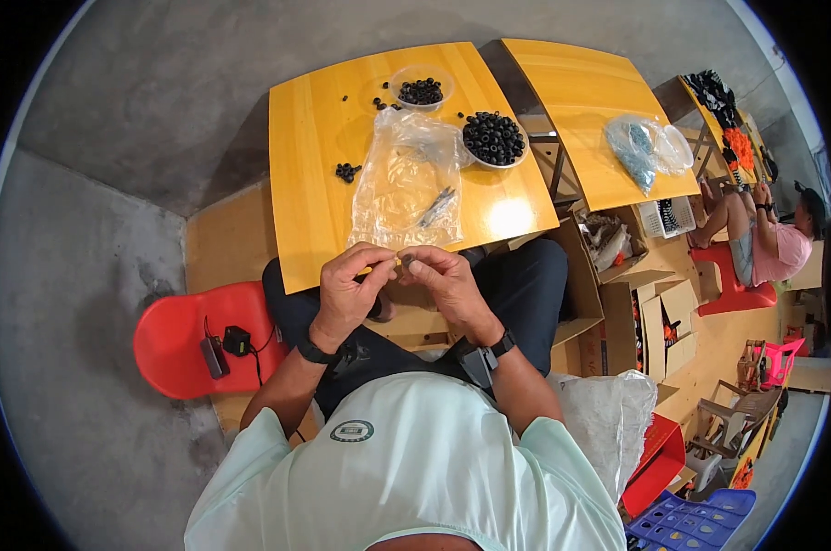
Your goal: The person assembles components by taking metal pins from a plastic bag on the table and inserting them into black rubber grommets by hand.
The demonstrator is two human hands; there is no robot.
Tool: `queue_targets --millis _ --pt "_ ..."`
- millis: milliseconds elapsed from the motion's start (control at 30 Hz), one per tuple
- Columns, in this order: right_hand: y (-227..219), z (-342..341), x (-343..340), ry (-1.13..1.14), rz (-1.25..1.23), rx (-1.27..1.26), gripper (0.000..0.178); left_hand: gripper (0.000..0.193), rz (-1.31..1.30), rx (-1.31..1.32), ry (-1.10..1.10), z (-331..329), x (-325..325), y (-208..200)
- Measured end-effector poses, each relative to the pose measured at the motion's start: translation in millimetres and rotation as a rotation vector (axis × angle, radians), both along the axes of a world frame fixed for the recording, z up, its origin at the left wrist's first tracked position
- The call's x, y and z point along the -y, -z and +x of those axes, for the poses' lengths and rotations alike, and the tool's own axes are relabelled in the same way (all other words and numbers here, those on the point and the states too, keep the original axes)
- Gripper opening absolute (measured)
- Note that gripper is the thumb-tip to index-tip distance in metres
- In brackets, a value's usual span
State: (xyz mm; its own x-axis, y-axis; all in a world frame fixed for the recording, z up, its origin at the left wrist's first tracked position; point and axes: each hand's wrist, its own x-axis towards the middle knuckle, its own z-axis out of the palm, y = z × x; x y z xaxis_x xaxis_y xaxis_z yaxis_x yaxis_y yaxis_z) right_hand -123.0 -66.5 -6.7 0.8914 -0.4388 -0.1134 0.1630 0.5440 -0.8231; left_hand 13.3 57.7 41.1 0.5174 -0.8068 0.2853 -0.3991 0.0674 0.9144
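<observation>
My left hand (353, 280) is closed in a pinch just past the table's near edge, around a thin yellow stick-like piece (367, 270); its kind is too small to make out. Almost touching it, my right hand (445, 283) pinches a small dark piece (408, 261) between thumb and fingers. Just beyond both hands lies a clear plastic bag (401, 179) with a few thin grey pieces (436, 208) on it. Small black ring-like parts (494, 138) fill a bowl behind the bag to the right, and more fill a clear tub (422, 92) farther back.
Loose black parts (347, 172) lie on the yellow table (310, 119). A red stool (172, 344) with small black devices stands at left. Cardboard boxes (650, 321) sit at right. A second table (581, 92) bears a bag (632, 151). Another person (775, 248) sits far right.
</observation>
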Motion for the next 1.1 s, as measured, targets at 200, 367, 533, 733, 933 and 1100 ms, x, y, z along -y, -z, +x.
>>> queue_targets --millis 200,367,533,733,933,1100 --pt "-4.8 -1.3 -0.5 0.009 -0.183 -0.007 0.022 0.009 0.005 0.02 0.043 -6.4 1.8 -12.6" --pt "-7.8 -1.0 0.3 0.032 -0.392 -0.017 0.019 0.013 0.051 0.11 0.089 0.4 1.1 -6.7" --pt "-1.9 -3.0 1.8 -0.017 -0.378 -0.036 0.018 0.014 0.043 0.175 0.141 -0.9 1.7 -9.1" --pt "-1.4 -4.8 1.3 -0.036 -0.323 -0.041 0.018 0.019 0.114 0.27 0.129 -3.4 3.4 -12.6" --pt "-9.1 -5.7 0.9 -0.019 -0.191 -0.05 0.022 0.028 0.062 -0.125 0.108 -6.1 -1.7 0.8" --pt "-2.9 -6.2 0.9 -0.056 -0.076 -0.036 0.025 0.032 0.092 0.068 0.123 -2.2 -2.4 -3.9"
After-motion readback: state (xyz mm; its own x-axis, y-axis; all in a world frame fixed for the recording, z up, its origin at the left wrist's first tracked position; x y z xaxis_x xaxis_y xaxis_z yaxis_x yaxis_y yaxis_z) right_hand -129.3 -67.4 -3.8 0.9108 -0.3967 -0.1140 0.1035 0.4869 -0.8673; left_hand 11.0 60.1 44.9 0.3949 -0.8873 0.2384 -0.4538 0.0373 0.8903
